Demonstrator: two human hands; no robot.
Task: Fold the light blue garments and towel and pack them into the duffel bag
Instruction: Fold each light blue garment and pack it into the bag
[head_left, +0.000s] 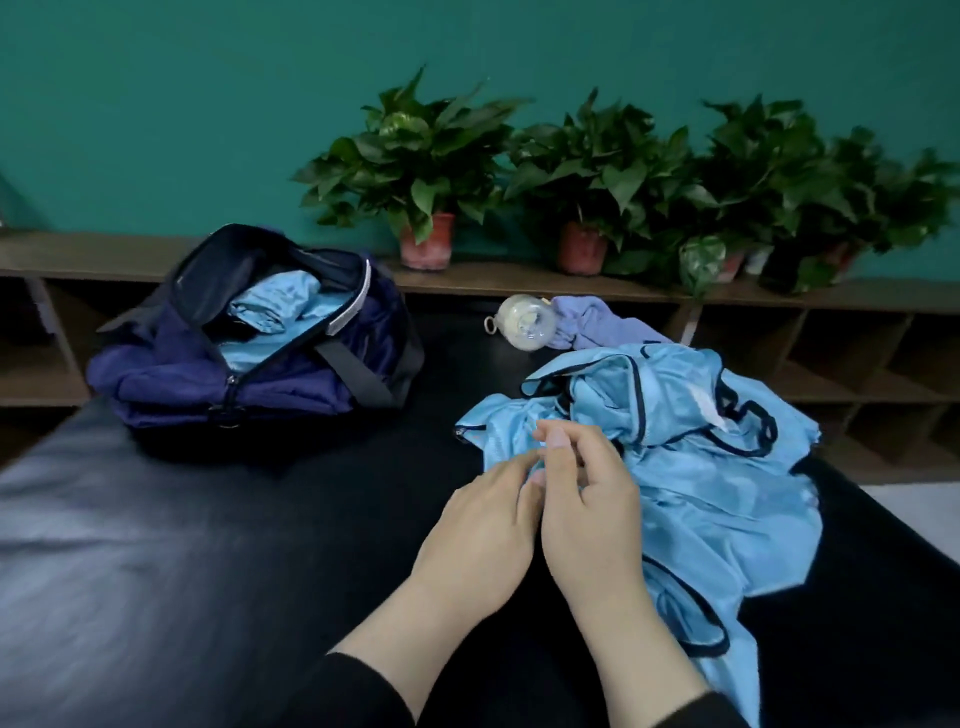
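My left hand (480, 525) and right hand (587, 512) meet just below the middle of the frame, side by side and touching, both at the near edge of the crumpled blue garment (691, 467). The right one has its thumb raised and its fingers curled into the cloth, pinching a fold; the left has its fingertips bent down onto the same edge, though I cannot tell whether it really grips or only rests there. Black sleeves (353, 696) cover both my wrists at the bottom edge.

The garment — shiny, with dark piping — lies heaped on the black table (182, 545), spreading from the centre toward the lower right. At the upper left of the table stands the navy bag (171, 374), unzipped, with folded light blue cloth (280, 312) inside it. Behind the heap, right of centre, a lilac towel (597, 325) lies bunched, touching a clear bottle (522, 322) on its side. Along the top, potted plants (415, 161) stand in a row on a wooden shelf (493, 280) before a green wall (156, 104).
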